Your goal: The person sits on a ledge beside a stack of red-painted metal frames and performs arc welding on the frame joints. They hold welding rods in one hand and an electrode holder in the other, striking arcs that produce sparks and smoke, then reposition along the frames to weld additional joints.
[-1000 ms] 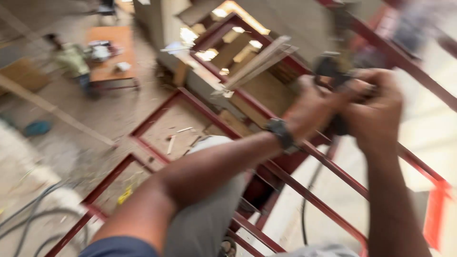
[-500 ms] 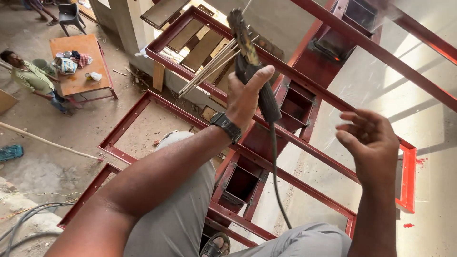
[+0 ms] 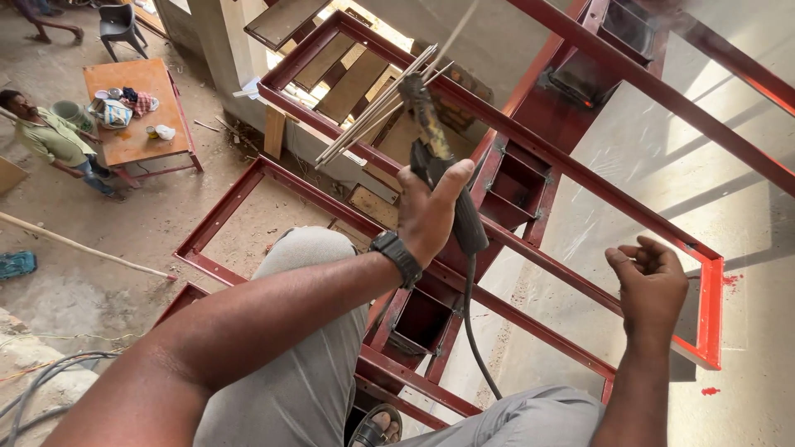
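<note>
My left hand (image 3: 426, 213) grips a black welding electrode holder (image 3: 443, 170) together with a bundle of thin grey welding rods (image 3: 377, 112) that fan out up and to the left. A black cable (image 3: 472, 323) hangs from the holder's handle. There is a dark watch (image 3: 396, 257) on my left wrist. My right hand (image 3: 654, 285) hovers empty to the right with its fingers loosely curled, above a red-painted steel frame (image 3: 580, 170). My legs in grey trousers (image 3: 306, 364) straddle the frame high above the ground.
Red steel frame members (image 3: 240, 194) stretch below and ahead, with box sections (image 3: 513, 186) between them. Far below, a person (image 3: 50, 141) stands by an orange table (image 3: 137, 108) with small items. Cables (image 3: 41, 381) lie on the ground at the left.
My hands have come apart: the right let go and dropped to the right, while the left kept the holder and rods and raised them. The view swung towards the frame.
</note>
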